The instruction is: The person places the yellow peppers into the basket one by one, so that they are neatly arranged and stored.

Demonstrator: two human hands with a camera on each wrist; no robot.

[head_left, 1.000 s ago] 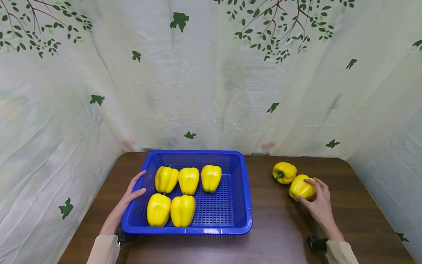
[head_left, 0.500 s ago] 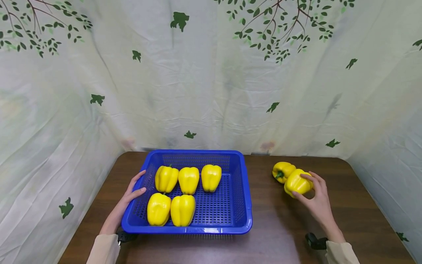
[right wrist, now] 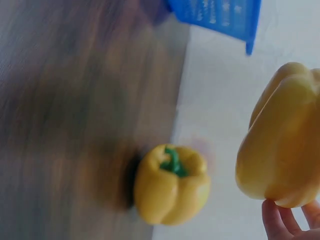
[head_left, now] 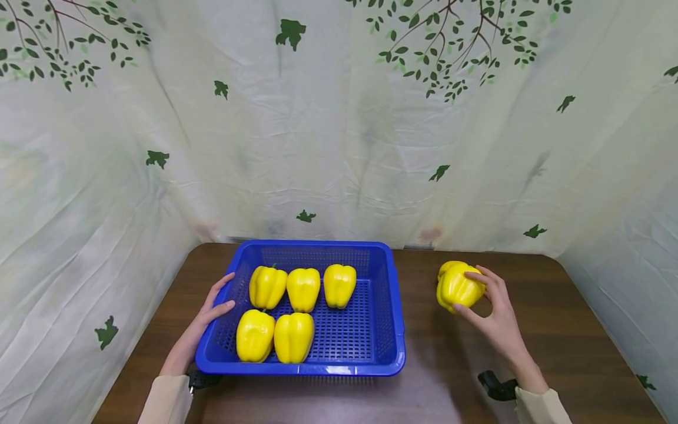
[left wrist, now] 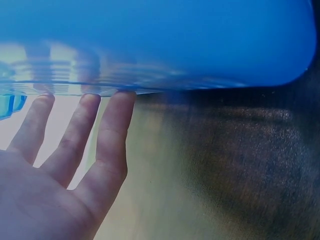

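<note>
My right hand point(head_left: 498, 321) holds a yellow bell pepper point(head_left: 457, 287) between thumb and fingertips, raised above the table at the right. Another yellow bell pepper point(right wrist: 171, 185) with a green stem rests on the table; in the head view the held one mostly hides it. My left hand point(head_left: 209, 306) rests on the left side of a blue plastic basket point(head_left: 349, 370), thumb and a finger on its rim. In the left wrist view, straight fingers point(left wrist: 112, 132) touch the basket's outer wall. Several yellow bell peppers point(head_left: 293, 338) lie inside, in two rows toward the left.
The brown wooden table point(head_left: 424, 377) has its far edge against a pale curtain point(head_left: 344, 147) printed with leaves. Bare basket floor point(head_left: 341, 335) shows at the front right inside. A black wrist device point(head_left: 497, 386) hangs by the right sleeve.
My right hand has lifted the bell pepper off the table and carried it left, across the front of the other one. The left hand and the basket have stayed still.
</note>
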